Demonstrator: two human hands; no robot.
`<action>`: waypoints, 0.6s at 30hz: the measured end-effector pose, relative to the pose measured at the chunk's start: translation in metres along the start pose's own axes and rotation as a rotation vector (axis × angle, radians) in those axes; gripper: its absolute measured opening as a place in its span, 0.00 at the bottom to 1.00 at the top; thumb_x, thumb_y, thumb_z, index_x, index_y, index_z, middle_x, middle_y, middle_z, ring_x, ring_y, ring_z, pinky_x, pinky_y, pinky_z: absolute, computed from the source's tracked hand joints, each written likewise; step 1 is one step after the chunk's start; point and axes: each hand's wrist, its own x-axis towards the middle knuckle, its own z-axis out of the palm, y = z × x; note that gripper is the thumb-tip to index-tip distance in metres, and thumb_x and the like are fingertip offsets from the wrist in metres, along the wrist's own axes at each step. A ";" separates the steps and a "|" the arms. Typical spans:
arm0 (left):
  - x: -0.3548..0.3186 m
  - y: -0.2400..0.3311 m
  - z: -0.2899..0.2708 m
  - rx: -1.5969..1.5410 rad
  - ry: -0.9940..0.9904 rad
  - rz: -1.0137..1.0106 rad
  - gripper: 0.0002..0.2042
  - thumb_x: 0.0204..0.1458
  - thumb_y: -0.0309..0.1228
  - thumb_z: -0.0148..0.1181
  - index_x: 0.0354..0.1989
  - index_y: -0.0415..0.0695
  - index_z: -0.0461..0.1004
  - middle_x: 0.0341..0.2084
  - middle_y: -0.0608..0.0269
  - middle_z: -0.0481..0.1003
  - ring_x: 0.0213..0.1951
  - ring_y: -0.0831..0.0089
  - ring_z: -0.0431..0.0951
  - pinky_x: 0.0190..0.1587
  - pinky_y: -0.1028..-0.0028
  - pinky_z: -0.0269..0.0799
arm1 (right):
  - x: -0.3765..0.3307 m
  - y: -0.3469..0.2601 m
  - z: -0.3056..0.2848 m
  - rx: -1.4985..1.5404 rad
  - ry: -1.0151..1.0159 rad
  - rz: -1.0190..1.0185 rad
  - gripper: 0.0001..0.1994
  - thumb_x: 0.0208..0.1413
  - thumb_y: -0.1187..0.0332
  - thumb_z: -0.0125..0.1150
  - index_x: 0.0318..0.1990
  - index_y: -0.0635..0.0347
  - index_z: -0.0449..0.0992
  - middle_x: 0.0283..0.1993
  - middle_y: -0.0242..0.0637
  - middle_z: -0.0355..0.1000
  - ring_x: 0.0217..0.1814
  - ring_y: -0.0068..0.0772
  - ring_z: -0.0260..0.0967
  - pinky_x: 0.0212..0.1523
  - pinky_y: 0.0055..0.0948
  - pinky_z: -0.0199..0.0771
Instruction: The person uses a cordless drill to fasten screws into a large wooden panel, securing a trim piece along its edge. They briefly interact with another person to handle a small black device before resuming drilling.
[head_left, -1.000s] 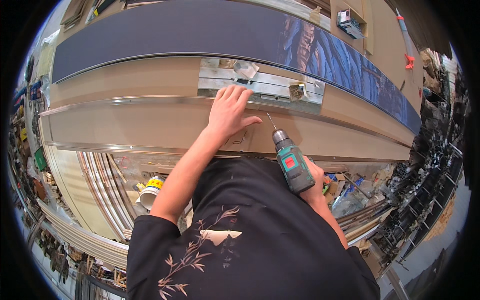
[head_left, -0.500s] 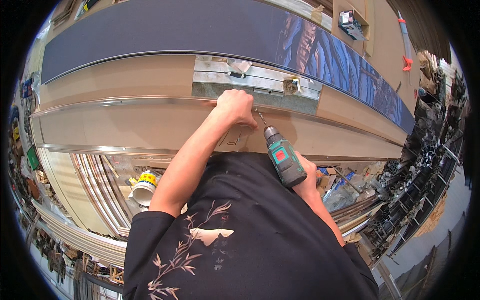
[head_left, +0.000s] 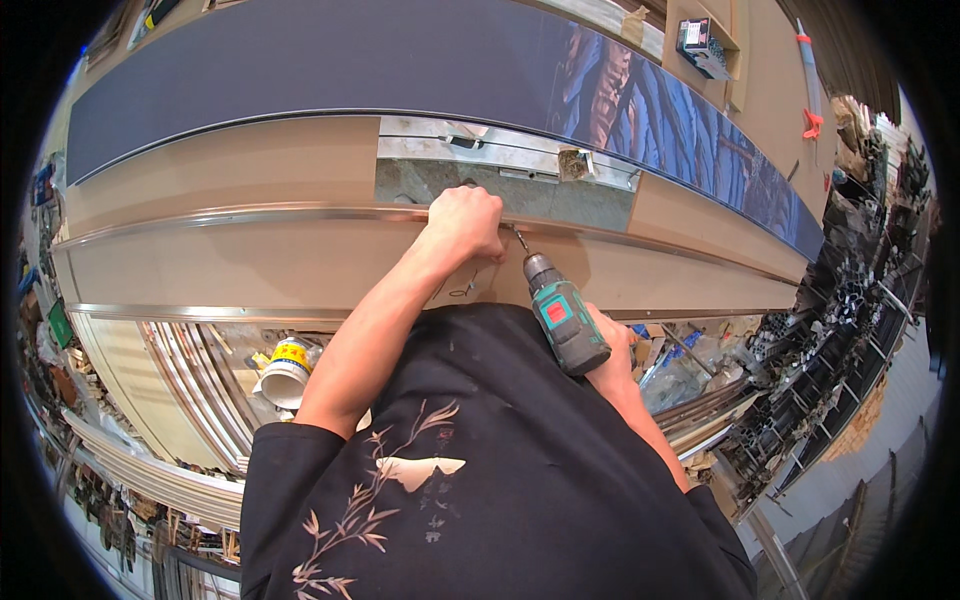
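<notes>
My right hand (head_left: 611,345) is wrapped round the handle of a green and black cordless drill (head_left: 568,318), mostly hidden behind its body. The drill points away and a little to the left. Its slim drill bit (head_left: 522,241) reaches a shiny metal edge strip (head_left: 300,212), just right of my left hand (head_left: 467,220). That hand is closed over the strip, fingers curled to the far side and out of sight. Below the strip runs the beige side face of a long panel (head_left: 200,260), with a dark handwritten mark near my left wrist.
A long dark panel (head_left: 330,60) with a blue picture at its right lies beyond. Grey metal shows through a rectangular opening (head_left: 450,185). A small box (head_left: 703,50) and a sealant tube (head_left: 806,60) lie far right. A white and yellow bucket (head_left: 286,372) stands below left.
The whole view has shifted slightly. Both hands stay in nearly the same places, the left on the strip and the right on the drill, whose bit remains close to the strip.
</notes>
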 end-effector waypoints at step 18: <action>0.004 -0.003 0.031 -0.030 0.145 0.046 0.19 0.35 0.43 0.80 0.32 0.42 0.85 0.30 0.52 0.84 0.37 0.55 0.87 0.41 0.60 0.84 | 0.049 -0.017 -0.049 -0.440 -0.389 0.032 0.11 0.54 0.63 0.66 0.40 0.55 0.72 0.33 0.47 0.79 0.36 0.60 0.78 0.34 0.53 0.76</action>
